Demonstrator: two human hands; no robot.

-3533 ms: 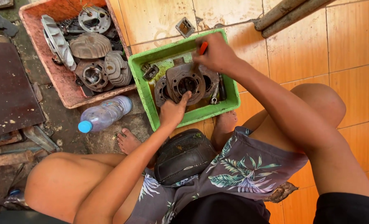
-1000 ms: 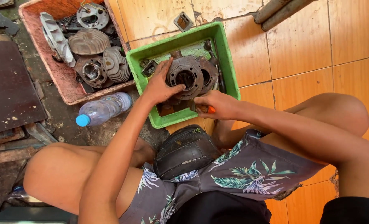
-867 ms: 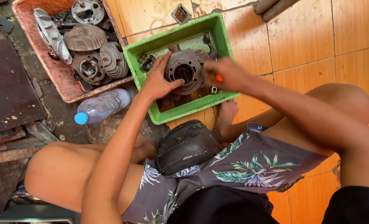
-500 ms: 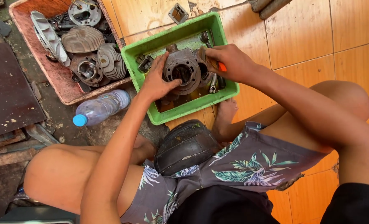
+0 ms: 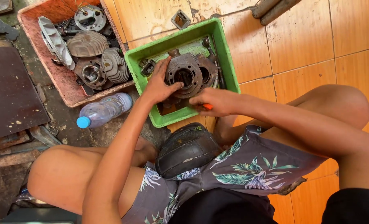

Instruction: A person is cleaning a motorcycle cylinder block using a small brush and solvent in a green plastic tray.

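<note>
the left hand [image 5: 159,85] lies spread on the engine cylinder [image 5: 184,74], fingers splayed over its rim to steady it. the cylinder sits in the green tray [image 5: 223,54] on the tiled floor, still greasy, with smaller parts around it. the right hand [image 5: 213,101] is closed in a fist around an orange-handled tool [image 5: 208,106] at the tray's near edge; its tip is hidden, so i cannot tell what it touches. the work looks midway to me: the cylinder is out and alone, but nothing looks clean or refitted. more parts wait in the red tray [image 5: 64,81], a bottle [image 5: 103,110] beside it
</note>
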